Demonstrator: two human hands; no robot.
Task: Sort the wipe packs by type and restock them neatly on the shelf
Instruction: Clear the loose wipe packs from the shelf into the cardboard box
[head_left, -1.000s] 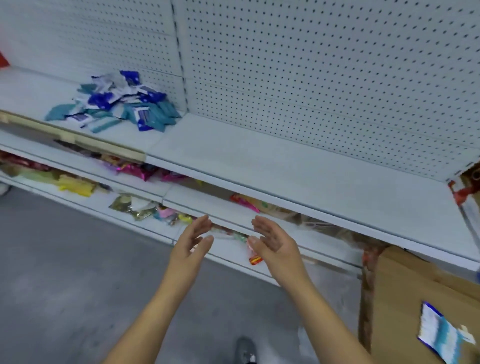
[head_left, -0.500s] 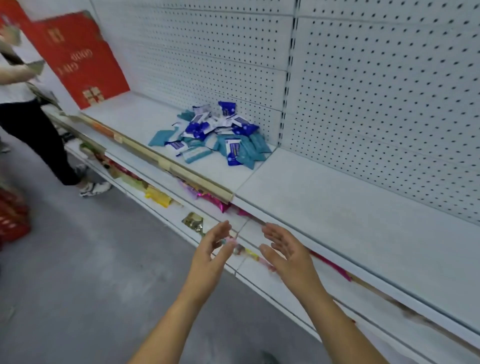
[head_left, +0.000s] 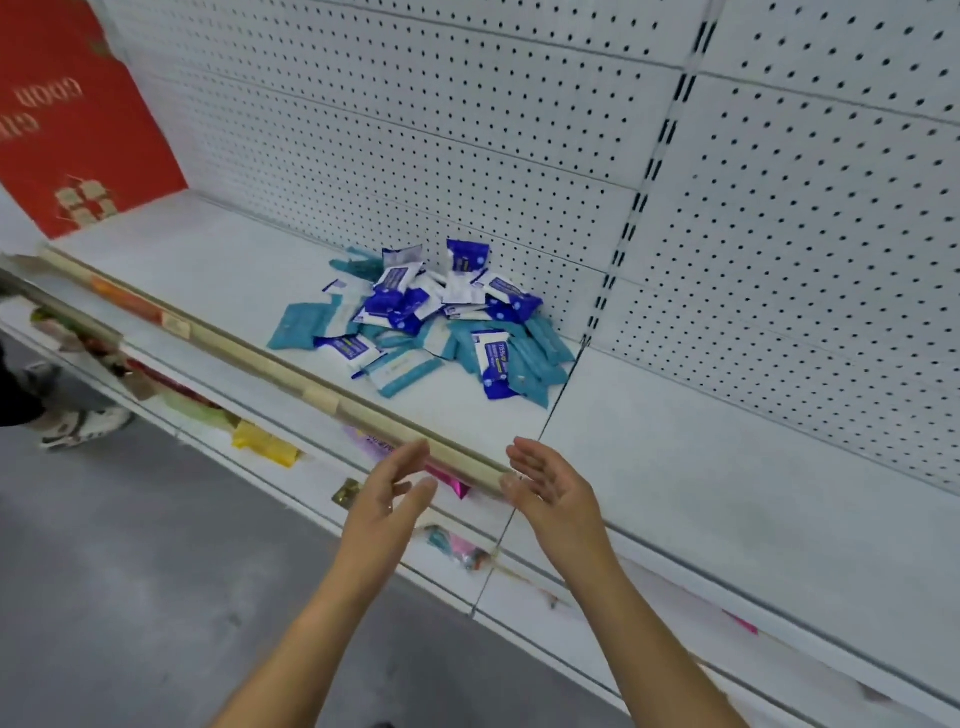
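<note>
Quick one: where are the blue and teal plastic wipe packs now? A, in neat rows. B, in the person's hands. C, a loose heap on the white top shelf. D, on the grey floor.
C: the blue and teal wipe packs lie jumbled on the white top shelf; the left hand and right hand hold nothing.

The wipe packs (head_left: 423, 325) lay in one loose, unsorted heap on the white shelf (head_left: 218, 265), toward its rear, close to the perforated back panel (head_left: 467, 130) and just left of the seam (head_left: 558, 395) between two shelf sections. Two kinds were jumbled together: flat teal packs (head_left: 300, 326) and dark blue-and-white packs (head_left: 492, 364). The teal ones spread mostly along the bottom, front and right of the heap. The blue ones were piled over the middle and back, several tipped up at angles.
</note>
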